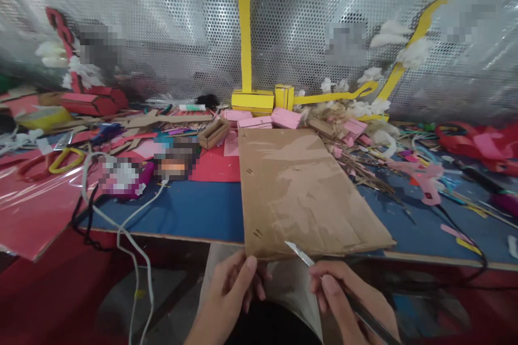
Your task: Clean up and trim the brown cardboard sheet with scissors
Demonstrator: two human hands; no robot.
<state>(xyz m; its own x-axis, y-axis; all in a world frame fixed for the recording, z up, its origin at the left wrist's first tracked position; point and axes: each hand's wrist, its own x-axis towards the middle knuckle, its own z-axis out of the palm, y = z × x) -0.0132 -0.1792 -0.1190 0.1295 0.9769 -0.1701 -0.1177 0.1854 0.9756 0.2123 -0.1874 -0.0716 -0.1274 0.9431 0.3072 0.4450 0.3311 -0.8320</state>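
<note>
A large brown cardboard sheet (301, 188) lies on the blue table top (194, 210), its near edge hanging over the table's front. My left hand (237, 283) pinches that near edge at its left corner, thumb on top. My right hand (348, 296) grips a utility knife (301, 254) like a pen. The blade points up and left, its tip at the cardboard's near edge. A grey sheet lies under the cardboard on my lap.
Pink boxes (285, 117) and yellow cardboard shapes (253, 99) stand behind the sheet. A small brown tray (213, 133), red paper (214, 167), white cables (133, 248) and scraps crowd the left. A pink glue gun (429, 186) lies right. Perforated metal wall (182, 27) at back.
</note>
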